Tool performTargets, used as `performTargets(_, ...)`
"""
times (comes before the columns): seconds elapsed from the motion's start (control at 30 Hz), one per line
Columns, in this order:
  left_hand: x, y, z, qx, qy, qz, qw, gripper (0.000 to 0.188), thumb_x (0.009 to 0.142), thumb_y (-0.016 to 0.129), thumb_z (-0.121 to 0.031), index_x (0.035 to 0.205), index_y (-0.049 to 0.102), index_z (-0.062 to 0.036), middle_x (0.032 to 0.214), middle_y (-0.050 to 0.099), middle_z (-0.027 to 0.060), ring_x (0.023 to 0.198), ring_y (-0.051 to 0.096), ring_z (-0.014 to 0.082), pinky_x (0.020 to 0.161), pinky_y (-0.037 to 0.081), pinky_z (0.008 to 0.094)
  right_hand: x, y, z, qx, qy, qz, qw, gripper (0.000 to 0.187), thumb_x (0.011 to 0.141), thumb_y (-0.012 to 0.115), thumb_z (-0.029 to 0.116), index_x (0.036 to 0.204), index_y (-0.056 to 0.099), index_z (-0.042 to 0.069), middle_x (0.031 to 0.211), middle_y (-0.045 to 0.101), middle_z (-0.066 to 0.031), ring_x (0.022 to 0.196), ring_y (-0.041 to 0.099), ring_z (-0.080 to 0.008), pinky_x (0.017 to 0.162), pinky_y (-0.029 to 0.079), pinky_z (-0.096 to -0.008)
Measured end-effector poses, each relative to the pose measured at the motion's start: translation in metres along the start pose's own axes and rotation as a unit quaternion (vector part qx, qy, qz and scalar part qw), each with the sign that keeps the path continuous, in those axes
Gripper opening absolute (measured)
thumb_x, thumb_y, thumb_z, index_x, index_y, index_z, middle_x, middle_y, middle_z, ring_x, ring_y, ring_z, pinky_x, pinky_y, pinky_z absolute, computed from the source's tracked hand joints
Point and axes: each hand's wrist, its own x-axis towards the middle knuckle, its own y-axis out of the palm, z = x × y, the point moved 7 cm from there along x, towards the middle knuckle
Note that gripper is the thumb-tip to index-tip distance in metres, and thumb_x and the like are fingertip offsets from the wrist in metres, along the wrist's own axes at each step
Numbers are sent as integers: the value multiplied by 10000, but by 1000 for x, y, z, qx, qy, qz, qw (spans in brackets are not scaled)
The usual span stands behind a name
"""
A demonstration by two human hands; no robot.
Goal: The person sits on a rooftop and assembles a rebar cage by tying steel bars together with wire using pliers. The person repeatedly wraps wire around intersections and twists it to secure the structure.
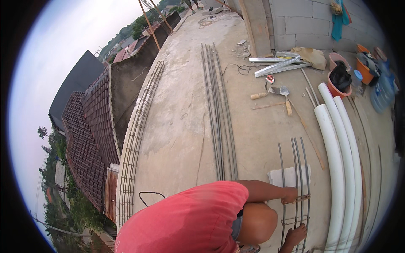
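Concrete slab (181, 156), bare around my work; steel bar frame (296, 181) lies at my lower right, its far stretch passing over a pale block (275, 178); in my judgement, sound work here means bars held parallel, spacing even, frame steady while each crossing is squared; my left hand (289, 195) is closed, fingers curled on the outer bar; my right hand (298, 234) is part-curled against the bars, grip undetermined; smallest item, the upper tie (303, 197), sits just beside my left fingers.
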Motion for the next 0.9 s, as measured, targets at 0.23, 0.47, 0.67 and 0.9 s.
performTargets(0.23,-11,-10,-13,-47,-16,14,999,264,820,600,-180,663,663,22,550,621,130,508,643,234,464,498,359,28,46,-34,139,-19,-35,990,251,653,612,14,886,521,-7,787,589,-213,746,592,-415,680,466,-490)
performTargets(0.47,-2,-5,-8,-1,6,15,1000,298,854,576,-150,659,674,53,578,637,140,514,643,233,492,522,354,35,49,-35,198,-70,-43,977,135,629,598,-6,726,511,-45,639,559,-245,612,556,-459,566,417,-518)
performTargets(0.67,-4,-7,-15,48,9,16,999,247,829,569,-112,694,694,52,605,655,158,523,656,239,487,526,356,34,46,-36,178,-59,-27,982,129,625,595,-10,705,505,-56,632,549,-256,617,550,-471,566,413,-518)
performTargets(0.9,-6,-2,-7,94,38,-41,994,189,759,604,-102,740,692,64,699,668,199,667,680,305,605,533,417,27,37,-28,189,-52,-8,981,116,605,587,-15,659,494,-59,612,538,-271,606,547,-478,567,418,-522)
